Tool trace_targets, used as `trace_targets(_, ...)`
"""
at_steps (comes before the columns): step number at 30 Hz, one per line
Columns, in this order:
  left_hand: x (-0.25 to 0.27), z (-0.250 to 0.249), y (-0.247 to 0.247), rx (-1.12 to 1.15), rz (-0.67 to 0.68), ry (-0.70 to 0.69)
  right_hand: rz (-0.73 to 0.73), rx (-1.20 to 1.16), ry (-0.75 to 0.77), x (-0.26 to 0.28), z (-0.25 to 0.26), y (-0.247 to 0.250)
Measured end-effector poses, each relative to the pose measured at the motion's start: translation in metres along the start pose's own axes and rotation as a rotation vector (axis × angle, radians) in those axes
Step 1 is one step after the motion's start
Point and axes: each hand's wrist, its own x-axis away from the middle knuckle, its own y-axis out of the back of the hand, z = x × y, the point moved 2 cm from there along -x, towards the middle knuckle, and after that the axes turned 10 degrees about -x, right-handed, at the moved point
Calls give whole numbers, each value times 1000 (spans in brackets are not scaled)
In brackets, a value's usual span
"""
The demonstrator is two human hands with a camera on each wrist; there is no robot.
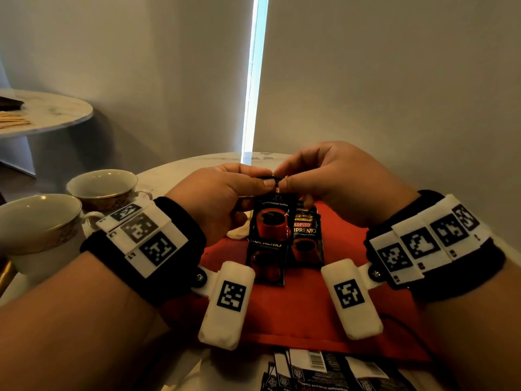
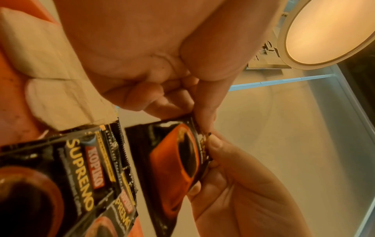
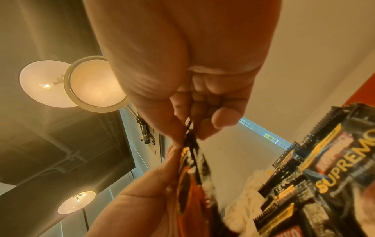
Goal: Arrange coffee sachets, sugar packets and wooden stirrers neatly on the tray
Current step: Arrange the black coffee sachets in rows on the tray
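Note:
Both hands hold a black Kopiko Supremo coffee sachet strip [image 1: 269, 221] by its top edge, above the red tray [image 1: 298, 314]. My left hand [image 1: 260, 182] pinches the left part of that edge and my right hand [image 1: 283, 183] pinches the right part, thumbs nearly touching. The strip [image 2: 176, 160] hangs down with its lower end near the tray. Beside it, more black sachets [image 1: 307, 238] lie overlapped on the tray. White sugar packets [image 1: 239, 231] lie on the tray's left side, mostly hidden behind my left hand. In the right wrist view the strip [image 3: 192, 184] is seen edge-on.
Two white cups with gold trim [image 1: 104, 187] [image 1: 39, 221] stand to the left on the round marble table [image 1: 174, 176]. Several more black sachets [image 1: 324, 373] lie at the near edge, in front of the tray. A second table [image 1: 48, 114] at far left holds tan flat pieces.

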Motion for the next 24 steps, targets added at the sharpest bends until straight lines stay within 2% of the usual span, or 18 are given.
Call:
trace_targets(4,1,2,-4,13,63,51,19,-22,-61,-1,-3,2)
trace_targets(9,4,-1,-1,-61,222,265,-18,-50,-225,-7,-14,28)
trace_targets(13,5,0,0,-88,382,400,54,-5,-376,-7,-30,39)
trace_targets(19,9,7,-9,-161,480,451,200,131,-535,-6,-43,34)
trace_targets(24,10,9,-11,-177,489,453,224,189,-562,-7,-44,34)
